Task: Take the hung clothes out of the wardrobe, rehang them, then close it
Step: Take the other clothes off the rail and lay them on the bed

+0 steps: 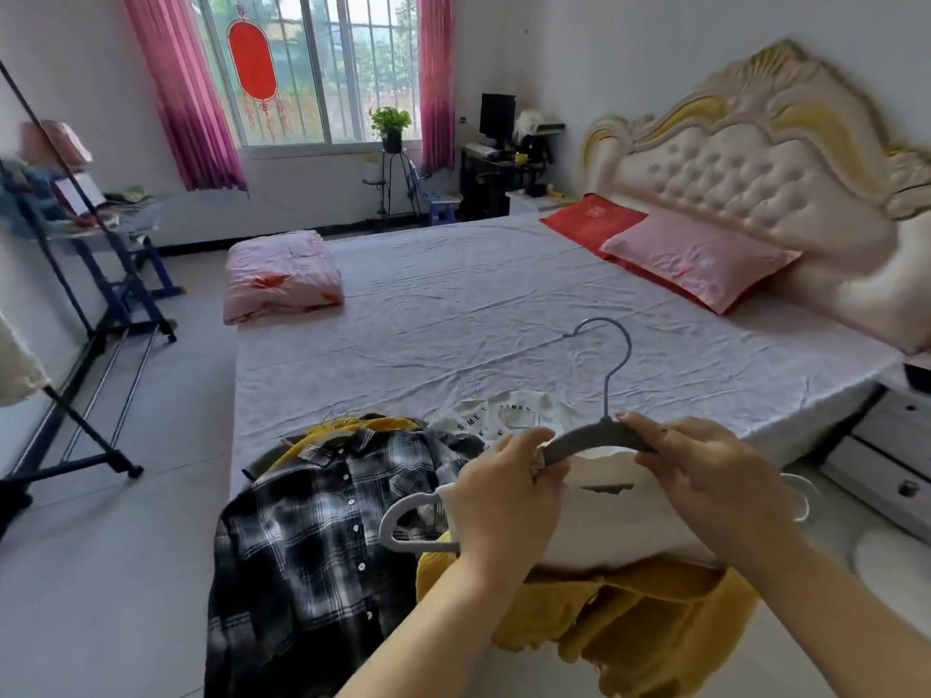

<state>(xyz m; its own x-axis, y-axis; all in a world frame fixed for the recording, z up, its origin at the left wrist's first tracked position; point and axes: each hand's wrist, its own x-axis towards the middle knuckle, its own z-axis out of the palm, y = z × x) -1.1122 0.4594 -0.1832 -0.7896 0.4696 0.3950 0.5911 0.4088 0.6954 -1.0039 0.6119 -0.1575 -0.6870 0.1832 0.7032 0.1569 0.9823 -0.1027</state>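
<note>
A grey hanger (597, 435) with a tall hook is held over the near edge of the bed (453, 319). My left hand (509, 491) grips its left arm together with the collar of a white garment (604, 526). My right hand (705, 476) pinches the hanger's right arm. A black-and-white plaid shirt (312, 536) lies at the bed's near left corner and hangs over the edge. A white hanger (403, 526) lies on the shirt. A yellow garment (629, 617) hangs off the edge below the white one. A white printed T-shirt (499, 415) lies behind my hands.
A black clothes rack (75, 304) stands on the floor at the left. A folded pink quilt (279, 277) lies at the bed's far left, with pink and red pillows (695, 256) by the headboard. A white drawer unit (886, 455) stands at the right.
</note>
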